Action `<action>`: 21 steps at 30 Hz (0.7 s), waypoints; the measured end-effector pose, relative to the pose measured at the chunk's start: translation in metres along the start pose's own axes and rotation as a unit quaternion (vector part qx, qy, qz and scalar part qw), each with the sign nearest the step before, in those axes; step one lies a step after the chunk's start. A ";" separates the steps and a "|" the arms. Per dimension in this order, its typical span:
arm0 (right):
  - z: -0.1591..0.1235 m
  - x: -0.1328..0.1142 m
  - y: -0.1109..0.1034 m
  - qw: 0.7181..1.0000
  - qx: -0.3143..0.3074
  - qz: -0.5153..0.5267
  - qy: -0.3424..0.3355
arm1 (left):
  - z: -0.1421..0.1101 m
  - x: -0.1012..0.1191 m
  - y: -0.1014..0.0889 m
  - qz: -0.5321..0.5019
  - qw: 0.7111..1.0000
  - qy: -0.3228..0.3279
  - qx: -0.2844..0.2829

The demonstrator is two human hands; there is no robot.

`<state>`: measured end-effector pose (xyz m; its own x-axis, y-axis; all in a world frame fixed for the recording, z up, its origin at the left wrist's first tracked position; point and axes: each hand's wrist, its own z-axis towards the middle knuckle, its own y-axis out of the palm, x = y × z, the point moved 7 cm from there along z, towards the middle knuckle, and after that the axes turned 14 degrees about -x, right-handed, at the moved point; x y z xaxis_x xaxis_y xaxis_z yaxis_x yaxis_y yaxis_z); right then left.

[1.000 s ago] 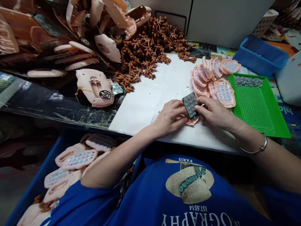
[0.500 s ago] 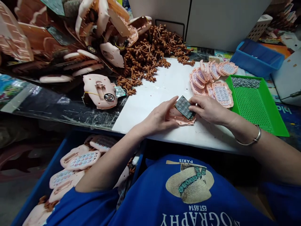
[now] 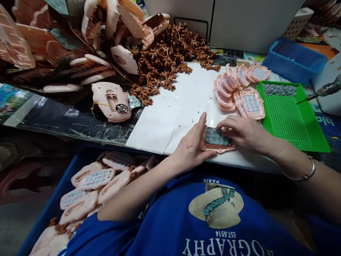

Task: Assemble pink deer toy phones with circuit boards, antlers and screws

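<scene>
From your head view, brace the pink shell (image 3: 217,147) at the near table edge with your left hand (image 3: 192,147) laid flat beside it while your right hand (image 3: 243,133) fingertips press the dark keypad board (image 3: 217,137) down evenly, square in its recess.

pink shell (image 3: 217,147), green tray (image 3: 293,122), brown parts (image 3: 170,57).

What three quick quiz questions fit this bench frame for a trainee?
1. True or false: the circuit board lies flat in the pink shell.
2. Which hand's fingers press the board's top edge: left hand or right hand?
3. What sits at the far end of the green tray?

Key: 1 true. 2 right hand. 3 a heap of screws.
</scene>
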<state>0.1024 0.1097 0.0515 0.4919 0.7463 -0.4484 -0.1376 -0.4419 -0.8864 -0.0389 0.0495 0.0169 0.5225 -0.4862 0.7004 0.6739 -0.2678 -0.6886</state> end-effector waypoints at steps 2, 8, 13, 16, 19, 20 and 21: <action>-0.003 -0.001 0.002 1.000 -0.011 -0.023 -0.002 | 0.000 0.003 0.004 0.002 1.000 -0.004 0.002; -0.008 -0.008 0.009 0.996 -0.029 -0.070 -0.045 | -0.001 0.002 0.007 0.006 1.000 -0.027 0.008; -0.015 -0.012 0.015 0.995 -0.040 -0.072 -0.054 | -0.004 0.004 0.005 -0.001 1.000 -0.005 0.002; -0.020 -0.013 0.015 0.996 -0.008 -0.072 -0.052 | -0.006 0.003 0.005 -0.038 0.999 -0.002 -0.028; -0.023 -0.012 0.015 0.996 0.025 -0.065 -0.047 | -0.008 0.002 0.004 -0.060 0.997 -0.008 -0.037; -0.023 -0.011 0.015 0.997 0.031 -0.064 -0.044 | -0.009 0.002 0.004 -0.063 0.997 -0.010 -0.037; -0.024 -0.011 0.016 0.996 0.034 -0.065 -0.042 | -0.009 0.002 0.004 -0.065 0.997 -0.012 -0.038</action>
<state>0.1153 0.0827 0.0454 0.4367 0.8354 -0.3339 -0.1370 -0.3051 -0.9424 -0.0400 0.0402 0.0138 0.4464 -0.4236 0.7883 0.6959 -0.3895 -0.6034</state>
